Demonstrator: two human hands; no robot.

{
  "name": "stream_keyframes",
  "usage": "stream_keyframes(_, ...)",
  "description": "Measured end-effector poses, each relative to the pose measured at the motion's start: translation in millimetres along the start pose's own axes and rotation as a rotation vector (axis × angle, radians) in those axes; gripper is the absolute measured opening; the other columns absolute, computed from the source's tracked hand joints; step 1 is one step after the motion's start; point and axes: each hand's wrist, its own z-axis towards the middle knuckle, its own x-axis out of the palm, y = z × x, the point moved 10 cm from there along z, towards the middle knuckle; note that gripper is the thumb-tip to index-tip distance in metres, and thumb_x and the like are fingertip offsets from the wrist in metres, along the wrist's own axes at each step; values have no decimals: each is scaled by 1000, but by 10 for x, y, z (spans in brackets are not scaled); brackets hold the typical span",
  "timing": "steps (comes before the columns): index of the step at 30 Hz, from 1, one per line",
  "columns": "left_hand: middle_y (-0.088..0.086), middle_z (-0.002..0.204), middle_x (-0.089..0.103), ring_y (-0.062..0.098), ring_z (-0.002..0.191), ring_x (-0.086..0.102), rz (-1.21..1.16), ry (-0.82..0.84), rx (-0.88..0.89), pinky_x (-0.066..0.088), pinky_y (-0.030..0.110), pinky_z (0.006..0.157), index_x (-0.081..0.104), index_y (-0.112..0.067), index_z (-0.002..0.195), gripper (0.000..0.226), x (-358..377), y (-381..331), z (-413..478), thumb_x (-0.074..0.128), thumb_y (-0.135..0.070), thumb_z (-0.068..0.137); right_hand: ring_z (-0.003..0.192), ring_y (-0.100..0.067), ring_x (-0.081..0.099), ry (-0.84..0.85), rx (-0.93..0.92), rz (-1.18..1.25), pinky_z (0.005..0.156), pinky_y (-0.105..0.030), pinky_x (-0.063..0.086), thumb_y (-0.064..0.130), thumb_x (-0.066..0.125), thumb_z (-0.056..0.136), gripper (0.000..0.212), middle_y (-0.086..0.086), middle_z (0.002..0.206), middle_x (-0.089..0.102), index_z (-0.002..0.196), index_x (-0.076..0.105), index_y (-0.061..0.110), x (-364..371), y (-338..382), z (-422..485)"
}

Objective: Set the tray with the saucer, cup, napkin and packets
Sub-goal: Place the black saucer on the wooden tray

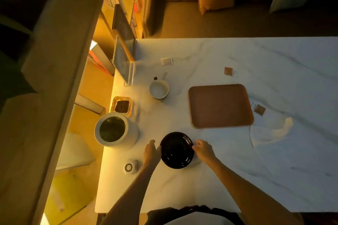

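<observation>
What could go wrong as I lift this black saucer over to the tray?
Both hands, left hand and right hand, pinch only the saucer rim, so it might tip or slip. The tray sits askew beside a brown packet and the white napkin; setting the saucer down could nudge them.

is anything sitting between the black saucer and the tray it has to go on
Nothing visible. Both hands, left and right, hold the saucer by its rim, and only bare tabletop lies between it and the empty tray. The cup stands off to the left.
</observation>
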Motion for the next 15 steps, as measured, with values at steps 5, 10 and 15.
stream_keyframes(5, 25, 121, 63, 39, 105, 63, -146, 59, -154, 52, 45, 92, 52, 0, 129, 36, 105, 184, 123, 55, -11, 94, 98, -41, 62, 16, 14, 70, 86, -47, 50, 2, 53, 87, 23, -26, 101, 68, 106, 64, -6, 118, 28, 129)
stream_keyframes(10, 27, 107, 66, 38, 89, 69, -217, 90, -212, 59, 52, 82, 58, 1, 118, 26, 280, 251, 144, 53, -1, 92, 89, -41, 63, 31, 12, 158, 79, -55, 55, -1, 53, 83, 20, -25, 90, 70, 96, 67, -4, 100, -56, 216)
stream_keyframes(15, 24, 98, 69, 37, 83, 70, -222, 10, -206, 60, 51, 77, 61, -2, 113, 23, 308, 236, 123, 52, 0, 92, 88, -48, 61, 85, -19, 187, 81, -62, 51, -2, 54, 82, 18, -33, 87, 65, 93, 63, -12, 120, -101, 312)
